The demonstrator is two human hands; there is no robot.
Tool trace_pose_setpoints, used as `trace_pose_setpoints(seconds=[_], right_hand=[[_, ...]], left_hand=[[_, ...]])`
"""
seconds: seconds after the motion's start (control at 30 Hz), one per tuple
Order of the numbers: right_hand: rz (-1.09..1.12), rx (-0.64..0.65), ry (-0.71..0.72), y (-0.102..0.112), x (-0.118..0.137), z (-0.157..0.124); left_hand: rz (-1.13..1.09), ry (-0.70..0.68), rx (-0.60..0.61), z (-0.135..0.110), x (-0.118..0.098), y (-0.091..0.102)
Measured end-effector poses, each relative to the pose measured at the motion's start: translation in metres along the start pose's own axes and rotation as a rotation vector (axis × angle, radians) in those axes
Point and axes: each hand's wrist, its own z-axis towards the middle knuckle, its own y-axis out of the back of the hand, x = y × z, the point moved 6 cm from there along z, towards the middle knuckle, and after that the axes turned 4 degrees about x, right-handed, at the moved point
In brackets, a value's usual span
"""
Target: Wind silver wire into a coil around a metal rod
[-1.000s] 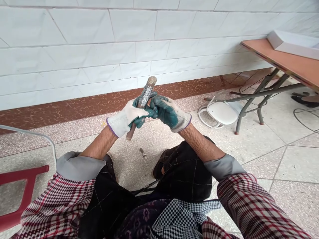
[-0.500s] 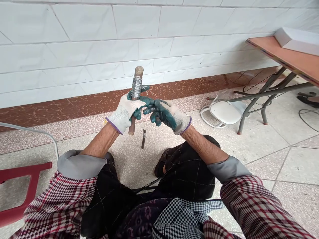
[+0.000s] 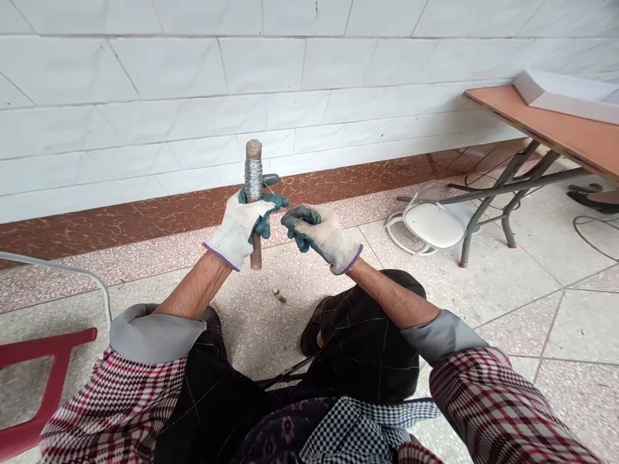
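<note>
Around wire-wound rod (image 3: 253,177), left hand (image 3: 242,220) seemingly curled

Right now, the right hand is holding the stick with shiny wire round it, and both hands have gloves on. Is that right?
Not quite. The head view shows the left hand holding the stick with shiny wire round it; the right hand is off the stick. Both hands do have gloves on.
</note>
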Motion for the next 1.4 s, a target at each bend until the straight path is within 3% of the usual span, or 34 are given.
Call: trace_pose_setpoints(seconds=[0.37,0.5,0.63,0.83,1.1,1.4], right_hand=[[-0.324,-0.01,0.058,0.0,0.001,-0.007],[-0.215,0.017,-0.04,-0.002,-0.004,-0.007],[-0.055,0.046,-0.027,-0.006,0.002,-0.006],[-0.227,-0.042,0.072,-0.003,0.0,-0.005],[-0.327,-0.059,0.131,-0.001,-0.003,-0.003],[-0.016,0.047,-0.044,-0.006,-0.001,-0.006]], left_hand=[[0.169,-0.086,-0.079,-0.002,-0.013,0.001],[0.133,-0.088,-0.073,-0.003,-0.016,0.003],[0.161,-0.09,-0.07,0.0,-0.012,0.003],[0.21,-0.116,-0.056,-0.001,-0.009,-0.005],[0.223,-0.137,-0.049,-0.005,-0.014,-0.009],[0.224,-0.131,-0.062,-0.002,-0.013,-0.003]])
